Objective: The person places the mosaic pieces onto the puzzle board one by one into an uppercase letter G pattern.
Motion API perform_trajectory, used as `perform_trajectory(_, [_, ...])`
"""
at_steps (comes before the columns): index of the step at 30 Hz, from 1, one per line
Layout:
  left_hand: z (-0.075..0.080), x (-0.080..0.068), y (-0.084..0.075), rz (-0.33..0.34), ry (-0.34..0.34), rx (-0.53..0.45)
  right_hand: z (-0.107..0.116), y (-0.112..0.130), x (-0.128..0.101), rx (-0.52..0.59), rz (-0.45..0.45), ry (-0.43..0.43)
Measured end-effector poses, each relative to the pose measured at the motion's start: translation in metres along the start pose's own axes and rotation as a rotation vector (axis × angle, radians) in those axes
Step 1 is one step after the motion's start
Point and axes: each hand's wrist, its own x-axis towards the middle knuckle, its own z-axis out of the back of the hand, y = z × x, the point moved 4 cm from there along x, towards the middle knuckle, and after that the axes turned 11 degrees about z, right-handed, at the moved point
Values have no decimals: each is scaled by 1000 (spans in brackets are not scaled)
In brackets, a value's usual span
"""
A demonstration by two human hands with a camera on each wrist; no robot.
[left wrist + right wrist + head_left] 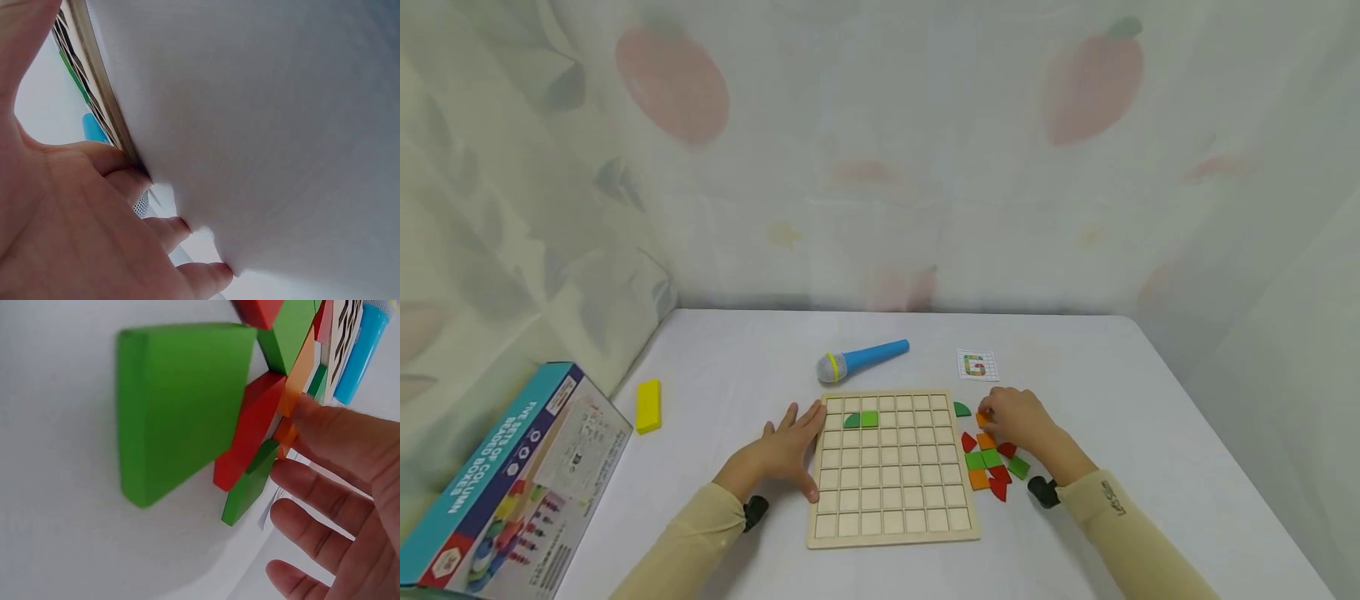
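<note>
A wooden grid board lies on the white table, with a dark green quarter-circle piece and a light green square piece side by side in its upper left cells. My left hand rests at the board's left edge, fingers spread, thumb lower down along the rim. Right of the board is a loose group of red, orange and green pieces. There my right hand pinches an orange piece between thumb and forefinger, the other fingers loosely bent. A green square piece shows large in the right wrist view.
Behind the board lies a blue toy microphone. A small card with a coloured pattern is at the back right. On the left are a yellow block and a large printed box. Curtains hang behind the table.
</note>
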Motion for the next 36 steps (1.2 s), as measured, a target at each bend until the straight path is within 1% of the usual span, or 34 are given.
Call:
perform_trajectory(3, [1, -1, 0, -3, -1, 0, 2, 2, 0, -14, 14, -18])
perform_trajectory(7, [2, -2, 0, -5, 5, -8, 6, 7, 3, -38, 39, -76])
perform_trajectory(13, [2, -5, 0, -3, 11, -8, 13, 22, 14, -77, 151, -189])
perform_trajectory(16, [1, -5, 0, 0, 9, -3, 14, 32, 21, -97, 202, -219])
perform_trajectory(19, [1, -4, -1, 2, 8, -8, 14, 42, 29, -100, 231, -230])
perform_trajectory(27, [-1, 0, 0, 13, 14, 4, 10, 71, 48, -94, 272, -207])
perform_trajectory(34, [0, -1, -2, 15, 16, -11, 5, 92, 59, -147, 318, -196])
perform_trajectory(36, [0, -2, -2, 17, 16, -12, 4, 97, 61, -146, 333, -193])
